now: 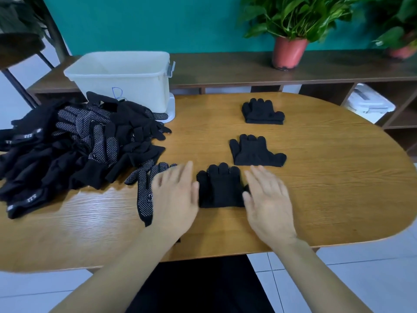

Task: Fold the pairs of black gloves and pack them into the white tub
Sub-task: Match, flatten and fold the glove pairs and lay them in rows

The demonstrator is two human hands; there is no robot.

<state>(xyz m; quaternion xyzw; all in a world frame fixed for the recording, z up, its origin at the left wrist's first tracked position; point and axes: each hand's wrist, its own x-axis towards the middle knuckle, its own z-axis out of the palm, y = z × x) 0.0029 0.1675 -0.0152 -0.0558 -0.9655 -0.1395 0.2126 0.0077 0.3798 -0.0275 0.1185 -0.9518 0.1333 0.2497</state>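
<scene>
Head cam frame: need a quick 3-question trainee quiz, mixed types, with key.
1. How many folded pairs lie on the table?
2. True or false: the loose glove pile lies right of the folded pairs.
3. The left hand and right hand flank which folded pair? A nearest, B middle, C farthest.
Key: 1 three; 2 false, it lies left; 3 A.

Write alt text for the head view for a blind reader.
A left hand and right hand, both open, flank a folded pair of black gloves on a table. Two more folded pairs lie beyond; a glove pile and white tub sit to the left.
</scene>
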